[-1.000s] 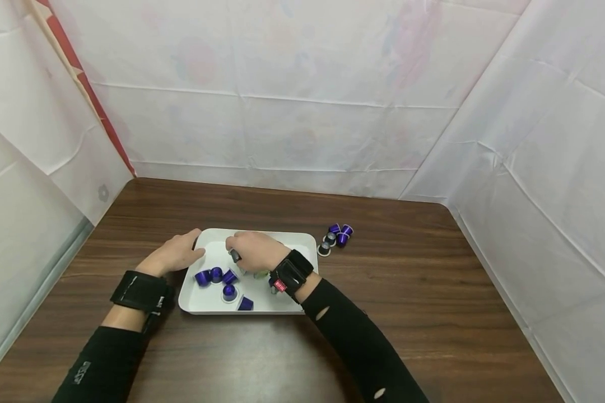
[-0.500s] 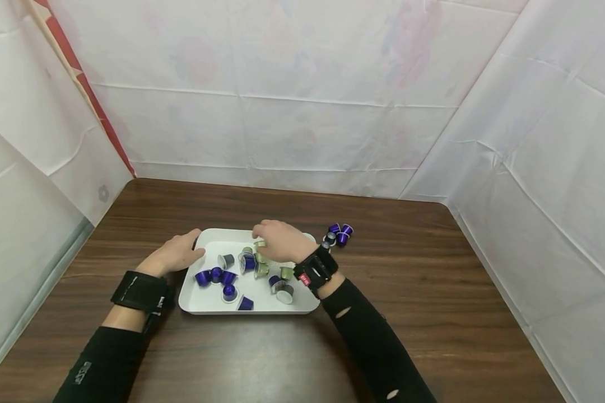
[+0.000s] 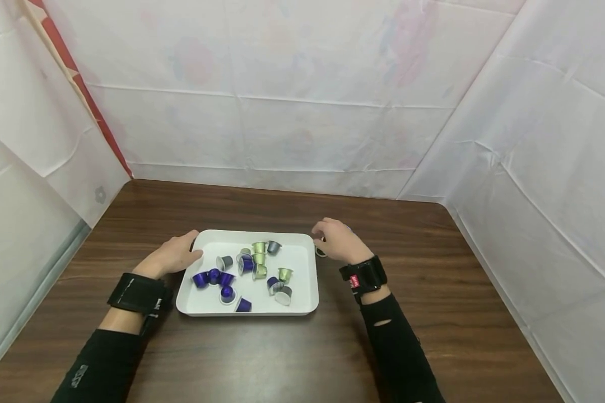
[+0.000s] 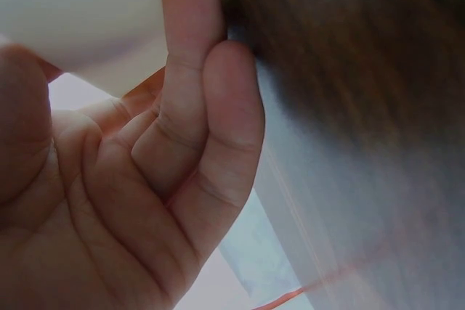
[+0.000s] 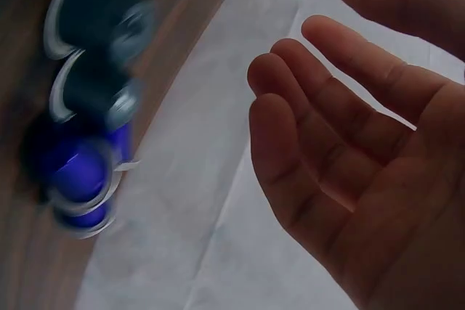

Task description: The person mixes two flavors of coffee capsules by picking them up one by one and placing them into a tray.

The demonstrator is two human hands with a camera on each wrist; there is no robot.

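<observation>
In the head view my left hand [image 3: 168, 257] holds the left rim of a white tray [image 3: 302, 302], thumb at the rim; its bent fingers meet the pale tray in the left wrist view. On the tray lie several coffee capsules: purple ones such as a capsule [image 3: 227, 293], green ones such as a capsule [image 3: 284, 274], and grey ones such as a capsule [image 3: 283, 295]. My right hand [image 3: 340, 240] hovers just off the tray's right edge, fingers loosely bent, holding nothing. Beside it, dark grey capsules [image 5: 102, 16] and purple capsules [image 5: 73, 168] stand clustered on the table, mostly hidden in the head view.
The brown wooden table [image 3: 433, 291] extends round the tray. White sheeting [image 3: 302, 112] hangs behind it and along both sides. A red and cream strip [image 3: 75, 84] runs up the left corner.
My right hand has moved right, from over the tray to the capsules beside it, uncovering the tray's green and grey capsules. My left hand has stayed at the tray's left rim.
</observation>
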